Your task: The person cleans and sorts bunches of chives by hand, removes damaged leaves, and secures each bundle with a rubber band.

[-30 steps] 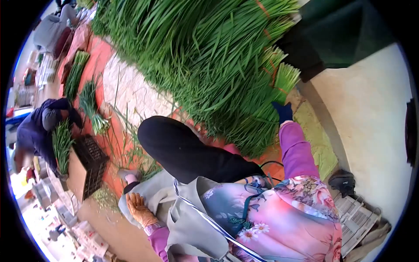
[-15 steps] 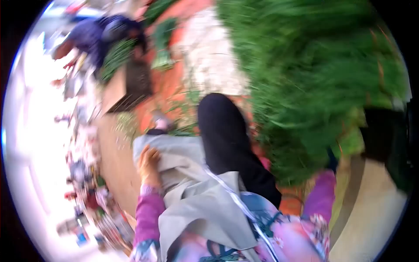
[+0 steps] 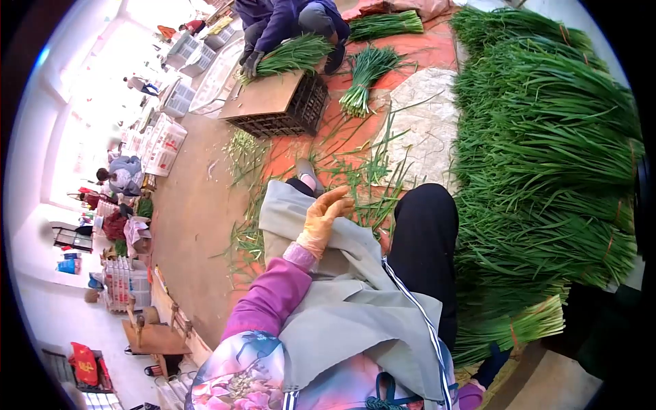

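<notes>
My left hand (image 3: 321, 222), in a tan glove, is raised over the grey apron (image 3: 342, 287) on my lap, its fingers apart and slightly curled with nothing in them. My right hand (image 3: 490, 365), in a dark blue glove, is low on the right, against the banded stem end of a bunch of green leafy stalks (image 3: 533, 324). Its fingers are partly hidden there, so its grip is unclear. Beyond that bunch lies a large pile of similar bunches (image 3: 540, 157), several tied with orange bands.
A co-worker (image 3: 290, 20) crouches ahead, gloved hand on stalks over a board-topped black crate (image 3: 273, 102). Another bunch (image 3: 369, 75) lies on the orange sheet (image 3: 335, 140) beside a whitish sack (image 3: 424, 130). A wooden stool (image 3: 154, 338) and white crates (image 3: 164, 147) stand left.
The view has swung left, bringing the co-worker and crate nearer the top middle. My left hand has lifted off the apron, fingers spread. My right hand remains by the banded stems.
</notes>
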`<action>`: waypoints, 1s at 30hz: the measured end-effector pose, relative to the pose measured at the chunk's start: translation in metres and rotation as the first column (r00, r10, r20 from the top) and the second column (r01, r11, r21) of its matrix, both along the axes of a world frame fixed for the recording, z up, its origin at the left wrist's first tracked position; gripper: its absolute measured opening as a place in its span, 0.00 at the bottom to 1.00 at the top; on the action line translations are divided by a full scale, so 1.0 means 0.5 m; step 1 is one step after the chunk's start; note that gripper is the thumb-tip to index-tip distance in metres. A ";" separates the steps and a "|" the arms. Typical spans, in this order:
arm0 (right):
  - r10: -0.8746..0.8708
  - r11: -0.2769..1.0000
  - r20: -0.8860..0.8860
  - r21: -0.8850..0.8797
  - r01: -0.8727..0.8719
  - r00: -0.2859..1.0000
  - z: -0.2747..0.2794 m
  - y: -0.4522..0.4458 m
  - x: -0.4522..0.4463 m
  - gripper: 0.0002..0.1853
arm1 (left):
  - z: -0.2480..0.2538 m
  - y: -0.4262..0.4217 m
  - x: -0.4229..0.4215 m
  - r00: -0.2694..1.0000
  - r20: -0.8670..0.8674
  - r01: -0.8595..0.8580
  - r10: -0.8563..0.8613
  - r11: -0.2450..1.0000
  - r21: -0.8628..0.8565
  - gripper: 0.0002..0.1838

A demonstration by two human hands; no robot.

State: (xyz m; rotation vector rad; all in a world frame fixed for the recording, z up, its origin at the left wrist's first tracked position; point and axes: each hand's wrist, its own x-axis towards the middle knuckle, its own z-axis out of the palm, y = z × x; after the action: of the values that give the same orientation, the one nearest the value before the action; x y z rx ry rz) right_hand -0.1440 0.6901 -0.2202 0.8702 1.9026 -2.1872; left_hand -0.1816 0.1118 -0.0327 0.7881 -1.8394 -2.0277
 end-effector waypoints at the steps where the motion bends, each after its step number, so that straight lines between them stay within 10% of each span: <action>1: 0.069 0.995 -0.074 0.082 -0.063 0.995 0.082 -0.050 -0.026 0.40 | 0.008 0.006 -0.007 0.997 -0.069 0.045 -0.044 0.999 0.020 0.20; 6: 0.609 0.768 -0.489 0.560 -0.311 0.624 0.308 -0.154 -0.230 0.44 | 0.102 0.088 -0.053 0.933 -0.204 0.295 -0.295 0.955 -0.030 0.42; 9: 0.822 0.473 -0.376 0.869 -0.144 0.428 0.549 -0.370 -0.306 0.42 | 0.165 0.146 -0.052 0.862 -0.366 0.322 -0.351 0.936 -0.139 0.51; 13: 0.978 0.200 -0.176 0.936 0.291 -0.109 0.724 -0.609 -0.323 0.37 | 0.138 0.129 0.021 0.808 -0.563 0.210 -0.174 0.978 0.000 0.28; 14: 0.968 0.195 -0.124 0.921 0.338 -0.219 0.753 -0.668 -0.311 0.36 | 0.136 0.090 0.080 0.886 -0.352 0.083 -0.303 0.849 -0.523 0.24; 15: 0.936 0.235 -0.120 0.913 0.333 -0.331 0.773 -0.724 -0.301 0.33 | 0.133 0.050 0.140 0.959 -0.164 -0.042 -0.230 0.457 -0.888 0.21; 16: 0.892 0.276 -0.117 0.906 0.322 -0.436 0.786 -0.774 -0.287 0.31 | 0.128 0.033 0.172 0.895 -0.425 -0.014 -0.137 0.942 -0.335 0.22; 17: 0.850 0.294 -0.103 0.907 0.302 -0.517 0.780 -0.824 -0.270 0.30 | 0.123 0.015 0.204 0.728 -0.630 0.011 0.270 0.914 0.405 0.26; 21: 0.606 0.307 -0.110 0.946 0.104 -0.788 0.684 -1.010 -0.156 0.31 | 0.128 0.006 0.384 0.768 -0.552 -0.219 0.325 0.943 0.251 0.39; 24: 0.544 0.046 -0.014 0.999 0.014 -0.839 0.507 -1.117 -0.061 0.34 | 0.094 0.057 0.595 0.940 0.099 -0.340 0.326 0.913 0.227 0.30; 26: 0.534 0.095 -0.036 0.995 0.017 -0.845 0.415 -1.136 -0.017 0.34 | 0.187 0.064 0.663 0.841 0.540 -0.181 0.034 0.958 0.223 0.27; 30: 0.518 0.077 -0.031 0.997 0.011 -0.855 0.394 -1.153 0.005 0.35 | 0.250 0.031 0.710 0.973 0.119 -0.212 0.196 0.968 0.137 0.19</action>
State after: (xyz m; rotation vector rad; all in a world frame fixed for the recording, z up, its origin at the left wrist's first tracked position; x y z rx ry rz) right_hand -0.1414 0.1135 -0.0231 -2.7095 1.5379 -0.5982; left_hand 0.1734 0.1274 0.0925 1.0971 -1.5961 -2.0419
